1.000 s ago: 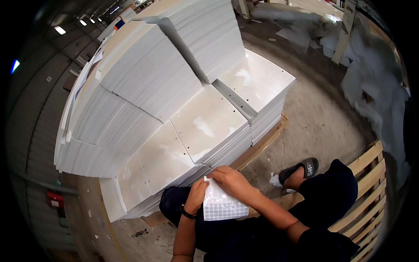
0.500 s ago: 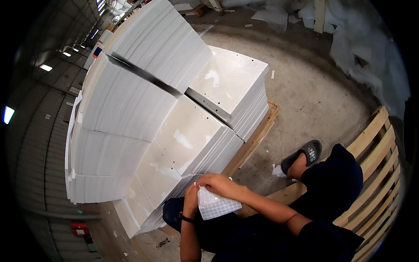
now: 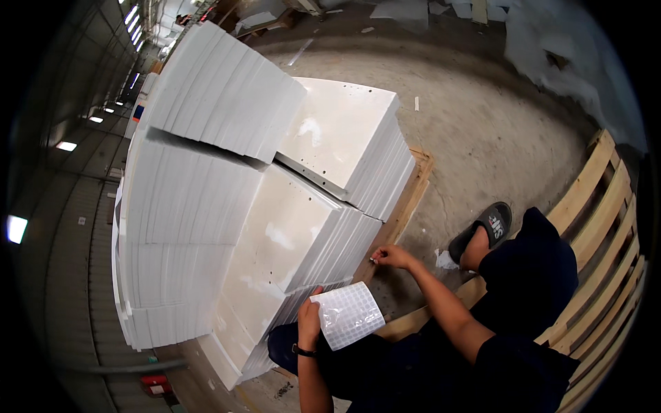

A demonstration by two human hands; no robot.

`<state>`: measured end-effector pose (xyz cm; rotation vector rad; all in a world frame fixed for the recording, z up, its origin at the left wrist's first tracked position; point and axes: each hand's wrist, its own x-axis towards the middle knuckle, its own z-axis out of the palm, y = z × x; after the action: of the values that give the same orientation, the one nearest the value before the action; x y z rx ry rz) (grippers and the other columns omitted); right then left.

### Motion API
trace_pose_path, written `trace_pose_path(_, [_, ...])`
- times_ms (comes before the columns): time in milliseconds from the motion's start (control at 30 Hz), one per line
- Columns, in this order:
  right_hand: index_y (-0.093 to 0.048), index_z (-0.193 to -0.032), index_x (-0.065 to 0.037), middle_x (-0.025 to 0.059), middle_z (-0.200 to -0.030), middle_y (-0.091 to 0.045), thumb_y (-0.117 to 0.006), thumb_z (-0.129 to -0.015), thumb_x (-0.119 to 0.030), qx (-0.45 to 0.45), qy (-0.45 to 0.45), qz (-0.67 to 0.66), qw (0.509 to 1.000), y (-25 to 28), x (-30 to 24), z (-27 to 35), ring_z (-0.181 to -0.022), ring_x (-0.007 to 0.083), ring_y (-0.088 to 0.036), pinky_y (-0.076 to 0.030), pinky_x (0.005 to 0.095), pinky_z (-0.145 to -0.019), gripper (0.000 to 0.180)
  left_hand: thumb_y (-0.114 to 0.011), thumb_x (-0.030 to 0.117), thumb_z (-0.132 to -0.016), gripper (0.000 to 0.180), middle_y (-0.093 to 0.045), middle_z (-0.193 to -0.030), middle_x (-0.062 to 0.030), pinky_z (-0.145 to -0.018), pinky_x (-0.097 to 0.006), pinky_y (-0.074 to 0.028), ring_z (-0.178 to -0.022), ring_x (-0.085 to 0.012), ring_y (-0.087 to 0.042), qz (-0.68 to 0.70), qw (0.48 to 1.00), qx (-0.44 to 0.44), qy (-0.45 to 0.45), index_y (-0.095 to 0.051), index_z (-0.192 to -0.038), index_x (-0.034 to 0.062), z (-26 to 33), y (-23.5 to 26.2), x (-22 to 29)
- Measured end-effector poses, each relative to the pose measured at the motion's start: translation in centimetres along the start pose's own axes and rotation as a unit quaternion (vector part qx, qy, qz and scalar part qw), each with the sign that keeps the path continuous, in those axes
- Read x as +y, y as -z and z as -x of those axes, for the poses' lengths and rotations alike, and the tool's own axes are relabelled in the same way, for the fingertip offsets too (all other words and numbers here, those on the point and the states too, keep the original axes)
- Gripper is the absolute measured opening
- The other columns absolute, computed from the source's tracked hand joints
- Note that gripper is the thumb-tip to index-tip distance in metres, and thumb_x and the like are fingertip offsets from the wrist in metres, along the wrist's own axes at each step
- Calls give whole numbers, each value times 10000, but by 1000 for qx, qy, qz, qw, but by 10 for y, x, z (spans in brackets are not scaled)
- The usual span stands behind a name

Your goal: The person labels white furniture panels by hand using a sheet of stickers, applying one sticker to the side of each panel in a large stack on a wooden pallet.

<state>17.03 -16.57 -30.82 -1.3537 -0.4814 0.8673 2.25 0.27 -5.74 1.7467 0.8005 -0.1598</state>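
Note:
My left hand (image 3: 309,321) grips the edge of a white sheet of round stickers (image 3: 352,316), held over my lap. The sheet is covered in rows of small greyish dots and has a glossy surface. My right hand (image 3: 392,257) is apart from the sheet, out to its right and farther away. Its fingertips are pinched together at a tiny pale bit, too small to make out. Beyond both hands stand stacked white panels (image 3: 275,230), with small dark holes in the top faces of the lower stacks.
Taller panel stacks (image 3: 189,186) rise at the left. A wooden pallet (image 3: 406,206) lies under the lower stacks. Slatted wood (image 3: 599,241) is at my right, near my sandalled foot (image 3: 492,227). Cloudy plastic wrap (image 3: 571,69) heaps at the far right.
My right hand has left the sheet and moved out to the right, fingers pinched. The sheet now shows more fully in my left hand. The view has shifted slightly.

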Motion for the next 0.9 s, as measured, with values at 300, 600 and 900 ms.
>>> trace_pose_path(300, [-620,-825,-52,71,-747,-605,-668,-750,-123,244,66,119,960,-31,-18,-12,-730,200,-594,-465,306,-659,113,-338,86,-810,449,-552,-1165,-166,-909,-283,-381,-1041,-210,-525,-31,1000,1,-1,-495,-1204,-62,-7,-3,-3])
trace_pose_path(600, [-574,-725,-34,87,-754,-601,-706,-700,-121,373,36,113,920,-37,-21,-15,-697,238,-582,-454,328,-625,161,-346,109,-813,449,-556,-1156,-163,-905,-285,-380,-1034,-208,-526,-77,997,11,-1,-506,-1200,-53,-12,-2,-9])
trace_pose_path(900, [-552,-829,-69,84,-686,-557,-705,-685,-53,367,107,118,916,-51,-17,-13,-663,235,-544,-436,341,-617,210,-357,91,-814,434,-577,-1111,-147,-877,-270,-390,-982,-191,-539,-116,992,17,-42,-517,-1196,-40,-12,-3,-10])
